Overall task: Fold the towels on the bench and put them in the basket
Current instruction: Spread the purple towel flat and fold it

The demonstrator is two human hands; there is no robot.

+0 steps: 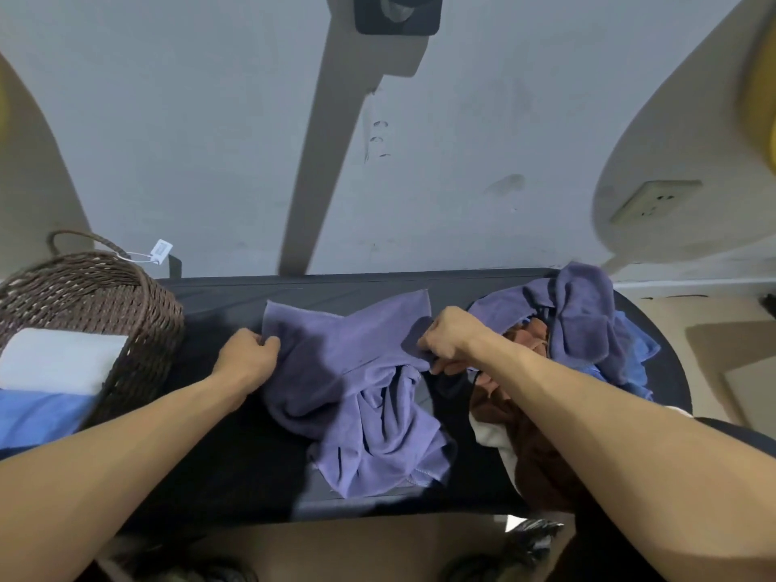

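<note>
A crumpled purple towel [357,380] lies in the middle of the dark bench [218,447]. My left hand [247,357] pinches its left edge. My right hand [447,336] grips its right edge, fingers curled into the cloth. The far part of the towel lies fairly flat; the near part is bunched in folds. A brown wicker basket [138,312] stands at the bench's left end, holding a folded white towel [63,359] and a blue one [38,417]. At the right end sits a heap of towels [583,325], purple, blue, orange and brown, partly hidden by my right arm.
A grey wall rises right behind the bench, with a wall socket [655,201] at the right. A white tag [160,250] hangs from the basket's handle. A brown and a white towel [495,438] hang near the bench's front right edge.
</note>
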